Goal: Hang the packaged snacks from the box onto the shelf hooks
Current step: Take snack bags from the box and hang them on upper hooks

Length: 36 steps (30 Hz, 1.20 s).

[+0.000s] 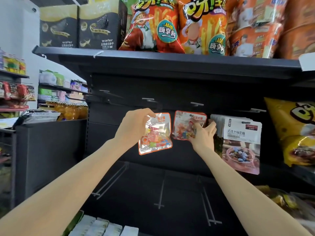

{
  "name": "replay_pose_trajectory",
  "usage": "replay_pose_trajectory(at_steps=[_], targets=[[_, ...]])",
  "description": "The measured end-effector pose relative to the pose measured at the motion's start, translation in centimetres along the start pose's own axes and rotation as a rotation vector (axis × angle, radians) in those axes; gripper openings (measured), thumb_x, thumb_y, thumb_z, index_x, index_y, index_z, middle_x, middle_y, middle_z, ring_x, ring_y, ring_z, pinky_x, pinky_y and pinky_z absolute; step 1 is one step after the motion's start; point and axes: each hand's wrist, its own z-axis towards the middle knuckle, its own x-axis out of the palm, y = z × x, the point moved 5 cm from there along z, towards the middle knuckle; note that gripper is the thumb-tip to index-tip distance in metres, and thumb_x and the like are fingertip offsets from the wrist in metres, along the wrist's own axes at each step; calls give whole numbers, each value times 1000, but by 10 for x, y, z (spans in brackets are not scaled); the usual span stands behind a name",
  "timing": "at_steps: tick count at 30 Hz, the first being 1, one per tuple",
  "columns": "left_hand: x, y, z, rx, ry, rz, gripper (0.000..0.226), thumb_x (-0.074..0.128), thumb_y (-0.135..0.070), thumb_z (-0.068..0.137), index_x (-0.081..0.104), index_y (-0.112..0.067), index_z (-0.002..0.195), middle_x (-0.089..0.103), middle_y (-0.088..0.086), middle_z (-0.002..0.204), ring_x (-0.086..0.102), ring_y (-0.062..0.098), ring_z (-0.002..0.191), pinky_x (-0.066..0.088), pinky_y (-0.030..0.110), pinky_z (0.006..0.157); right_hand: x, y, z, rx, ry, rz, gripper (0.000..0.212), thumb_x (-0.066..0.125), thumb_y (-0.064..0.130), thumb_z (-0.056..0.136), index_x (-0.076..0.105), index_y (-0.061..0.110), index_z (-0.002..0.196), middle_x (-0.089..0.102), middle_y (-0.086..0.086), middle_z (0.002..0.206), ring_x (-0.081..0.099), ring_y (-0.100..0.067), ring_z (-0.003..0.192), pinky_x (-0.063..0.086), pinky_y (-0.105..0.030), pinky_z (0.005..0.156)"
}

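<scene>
Black shop shelving (170,63); white wall (17,31) at left.

Two clear, orange-edged candy packets sit side by side before the dark shelf back. The left packet (155,133) hangs slightly tilted below a hook (148,99). The right packet (187,126) hangs just beside it.

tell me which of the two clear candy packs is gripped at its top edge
The left candy pack: the left hand pinches its top edge, while the right hand holds the other pack low down.

Bare hooks (148,100) project from the dark back panel (119,86), unobstructed from the front. The shelf (153,60) overhangs closely above. Hung chocolate packets (242,143) block the right; lower hooks (160,193) stand bare.
</scene>
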Motion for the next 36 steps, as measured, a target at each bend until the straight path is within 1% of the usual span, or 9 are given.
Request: replay_pose_trajectory(at_steps=[2,6,9,13,16,19,25,31,36], targets=[[-2,6,0,-10,0,-47,27,43,-7,97,67,-15,107,67,4,109,62,14,93,41,11,70,2,2,-7,-49,-108,-62,51,64,9,86,45,17,133,6,-20,149,10,-38,138,36,-41,105],[-5,15,-2,-13,19,-132,26,43,-9,98,68,-15,103,64,-6,100,58,6,88,39,2,65,-4,21,-33,-233,-302,77,27,58,6,87,56,10,114,39,-13,128,37,-25,115,46,-34,87],[-5,18,-2,6,52,-190,25,45,-8,97,68,-15,102,61,-10,98,55,0,85,38,-4,67,-4,53,-43,-403,-85,435,29,50,22,96,51,21,125,54,3,110,54,-12,99,49,-24,79],[-9,20,3,50,47,-246,22,48,-9,96,67,-18,101,61,-15,94,56,-9,82,40,-1,68,6,90,-39,-340,285,781,45,52,31,96,36,39,138,52,26,106,62,3,90,52,-13,71],[-12,29,14,31,-19,-289,20,50,-11,95,67,-21,100,62,-10,95,58,0,86,41,0,68,14,102,-27,-306,254,839,45,55,26,95,43,38,136,58,19,102,64,1,87,55,-18,72],[-11,46,26,-22,-90,-225,20,53,-14,95,69,-17,106,58,-1,102,50,2,87,34,-6,68,27,112,-16,-229,173,764,45,53,30,96,42,39,138,61,0,109,64,-11,92,57,-31,80],[6,57,40,-1,-58,-282,25,52,-13,95,68,-16,113,55,2,110,50,4,93,38,-2,69,32,111,-4,-165,25,632,46,52,29,96,41,35,141,53,1,107,57,-8,79,46,-13,62],[14,72,36,106,-43,-325,26,56,-10,92,67,-16,115,52,-1,100,49,-1,81,38,-2,71,51,105,-7,-178,-66,636,46,56,24,94,45,37,137,61,-10,89,42,-5,53,37,-11,47],[33,83,45,92,29,-338,31,53,-9,94,62,-17,123,49,-1,106,49,4,89,43,5,71,59,104,-1,-143,-119,565,48,55,23,94,43,37,138,60,-13,100,43,-4,46,37,-11,43]])
